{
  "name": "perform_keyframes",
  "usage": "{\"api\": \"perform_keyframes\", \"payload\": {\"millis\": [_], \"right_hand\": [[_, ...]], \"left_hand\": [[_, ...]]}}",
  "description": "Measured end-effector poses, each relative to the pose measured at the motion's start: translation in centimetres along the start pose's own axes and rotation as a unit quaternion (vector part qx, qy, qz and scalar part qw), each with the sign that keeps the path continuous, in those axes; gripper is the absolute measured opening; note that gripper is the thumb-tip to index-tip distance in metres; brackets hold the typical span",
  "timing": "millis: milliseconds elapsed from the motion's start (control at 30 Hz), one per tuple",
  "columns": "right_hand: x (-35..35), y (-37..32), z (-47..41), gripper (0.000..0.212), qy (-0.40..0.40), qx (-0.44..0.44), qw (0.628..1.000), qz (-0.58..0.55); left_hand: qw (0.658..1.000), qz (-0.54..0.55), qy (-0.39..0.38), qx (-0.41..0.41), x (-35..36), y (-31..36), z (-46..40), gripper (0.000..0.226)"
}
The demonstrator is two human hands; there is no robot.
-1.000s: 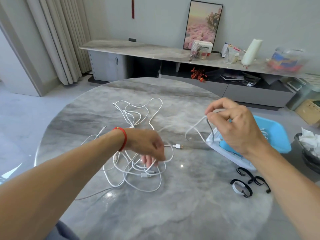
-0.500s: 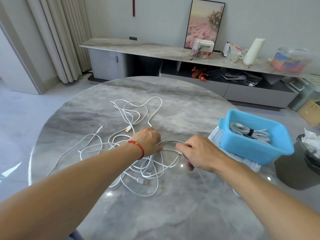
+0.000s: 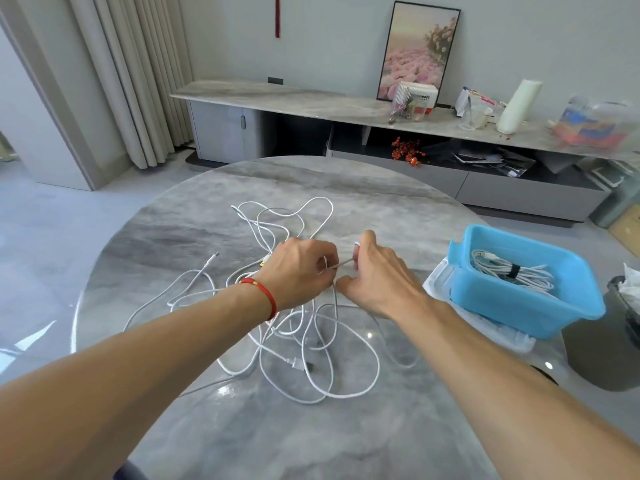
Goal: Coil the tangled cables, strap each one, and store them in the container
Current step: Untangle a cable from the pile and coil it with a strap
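1. I see both hands raised over the middle of the round marble counter (image 3: 214, 427), just beside each other, with a short stretch of white cable (image 3: 341, 264) pulled taut between them.
2. My left hand (image 3: 298, 271) has its fingers closed in a pinch on one end of that stretch; a red bracelet (image 3: 265, 295) sits on that wrist.
3. My right hand (image 3: 375, 275) has its fingers curled shut around the other end, with a white plug tip showing at the top of the grip.
4. The held stretch runs roughly from 8 o'clock up to 2 o'clock, rising slightly toward the right hand.
5. The tangle of white cables (image 3: 301, 341) lies loose on the counter under and around the hands; its long spread runs from 12 o'clock to 6 o'clock, with big loops nearest me and smaller loops at the far side.
6. One free plug end (image 3: 213, 258) points out toward 10 o'clock, and another plug (image 3: 300, 364) lies among the near loops.
7. The blue container (image 3: 519, 306) stands at 3 o'clock, well apart from the tangle, resting on a clear lid (image 3: 491, 332).
8. Inside it lies one coiled white cable (image 3: 502, 268) bound with a black strap, its long axis running 10 to 4 o'clock.
9. My forearms cross over parts of the tangle, hiding how the strands join beneath them.
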State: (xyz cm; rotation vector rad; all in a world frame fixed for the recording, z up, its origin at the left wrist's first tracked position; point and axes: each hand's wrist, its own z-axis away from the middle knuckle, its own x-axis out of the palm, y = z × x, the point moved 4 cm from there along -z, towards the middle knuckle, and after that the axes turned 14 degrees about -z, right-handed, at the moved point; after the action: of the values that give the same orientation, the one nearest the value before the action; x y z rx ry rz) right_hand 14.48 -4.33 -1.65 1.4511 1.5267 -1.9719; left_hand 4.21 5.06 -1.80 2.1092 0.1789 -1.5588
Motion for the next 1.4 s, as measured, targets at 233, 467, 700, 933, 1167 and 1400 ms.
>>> {"api": "perform_keyframes", "payload": {"millis": [233, 467, 700, 933, 1167, 1400], "right_hand": [[-0.3, -1.0, 1.4, 0.058, -0.002, 0.048, 0.993, 0.111], [-1.4, -1.5, 2.7, 0.100, -0.012, 0.118, 0.986, 0.120], [-0.7, -3.1, 2.5, 0.117, 0.015, 0.051, 0.973, 0.225], [-0.1, -1.9, 1.5, 0.025, -0.099, -0.016, 0.993, 0.058], [-3.3, -1.0, 1.4, 0.027, -0.015, 0.007, 0.914, -0.406], [-5.9, -1.9, 1.0, 0.027, 0.076, 0.018, 0.764, -0.640]], "left_hand": [[0.999, -0.019, -0.004, 0.035, -1.0, -0.1, 0.8, 0.010], [0.994, -0.076, -0.011, 0.079, -0.9, 0.4, 0.1, 0.012], [0.990, -0.062, -0.043, 0.122, -1.0, 0.3, 0.5, 0.007], [0.996, -0.072, -0.003, 0.059, -1.2, -1.1, 0.6, 0.011], [0.994, -0.044, -0.096, -0.033, 0.0, -3.7, 0.6, 0.010], [0.979, -0.079, -0.185, 0.000, 2.0, -4.9, 0.8, 0.018]]}}
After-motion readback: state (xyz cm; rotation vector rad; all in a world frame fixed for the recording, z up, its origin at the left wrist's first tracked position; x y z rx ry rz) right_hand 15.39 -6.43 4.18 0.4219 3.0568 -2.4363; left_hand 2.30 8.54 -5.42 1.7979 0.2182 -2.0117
